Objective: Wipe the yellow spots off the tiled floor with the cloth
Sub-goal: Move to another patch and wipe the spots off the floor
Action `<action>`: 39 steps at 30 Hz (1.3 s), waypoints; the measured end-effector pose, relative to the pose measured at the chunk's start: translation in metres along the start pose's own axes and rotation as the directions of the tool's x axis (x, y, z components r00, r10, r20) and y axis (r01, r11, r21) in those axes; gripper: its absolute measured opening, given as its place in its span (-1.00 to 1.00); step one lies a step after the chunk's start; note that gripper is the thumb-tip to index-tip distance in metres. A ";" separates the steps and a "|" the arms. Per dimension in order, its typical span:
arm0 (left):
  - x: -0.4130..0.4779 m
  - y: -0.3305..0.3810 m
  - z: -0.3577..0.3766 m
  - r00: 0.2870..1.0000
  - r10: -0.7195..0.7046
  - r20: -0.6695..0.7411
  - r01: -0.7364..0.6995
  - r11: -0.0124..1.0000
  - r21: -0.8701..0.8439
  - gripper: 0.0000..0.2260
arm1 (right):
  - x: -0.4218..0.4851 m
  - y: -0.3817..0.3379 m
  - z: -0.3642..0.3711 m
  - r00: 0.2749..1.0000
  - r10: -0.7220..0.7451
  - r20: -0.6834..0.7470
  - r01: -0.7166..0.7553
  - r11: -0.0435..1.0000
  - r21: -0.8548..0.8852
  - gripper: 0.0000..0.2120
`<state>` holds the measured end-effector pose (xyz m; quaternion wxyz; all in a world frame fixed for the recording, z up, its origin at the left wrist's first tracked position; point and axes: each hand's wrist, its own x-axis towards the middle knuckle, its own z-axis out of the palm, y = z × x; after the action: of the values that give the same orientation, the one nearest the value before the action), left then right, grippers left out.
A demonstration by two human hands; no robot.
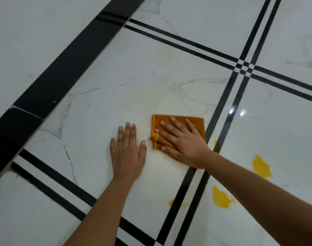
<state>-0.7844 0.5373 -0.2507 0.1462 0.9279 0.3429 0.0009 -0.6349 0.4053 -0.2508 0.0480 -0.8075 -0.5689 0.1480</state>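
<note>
One orange cloth [198, 126], folded into a rough rectangle, lies on the white tiled floor [98, 112] under the right hand [185, 144], whose straight, spread fingers [178, 126] press it flat. The left hand [127, 157] rests flat just beside it, fingers extended, holding nothing. Five yellow spots [261, 166] (two large, three small) lie nearer the person, around the double black stripes [221, 112].

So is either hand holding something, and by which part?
Nothing gripped: right hand presses flat on the cloth, near half; left hand rests on tile.
</note>
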 end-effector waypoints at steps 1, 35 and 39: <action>-0.001 0.008 -0.002 1.000 -0.010 -0.025 0.009 0.999 -0.039 -0.35 | -0.017 0.007 0.000 1.000 0.012 0.010 -0.012 0.999 0.051 -0.36; -0.030 0.114 0.043 0.934 0.306 0.182 -0.348 0.895 0.278 -0.23 | -0.153 0.048 0.006 0.829 0.544 -0.130 -0.511 0.832 0.216 -0.46; -0.109 0.084 0.035 0.885 0.378 0.274 -0.439 0.872 0.215 -0.25 | -0.186 0.016 0.030 0.862 0.479 -0.163 -0.449 0.873 0.193 -0.50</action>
<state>-0.8111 0.3980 -0.2509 0.0519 0.9847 0.1161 -0.1191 -0.6869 0.2233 -0.2486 0.1292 -0.9258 -0.3367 0.1131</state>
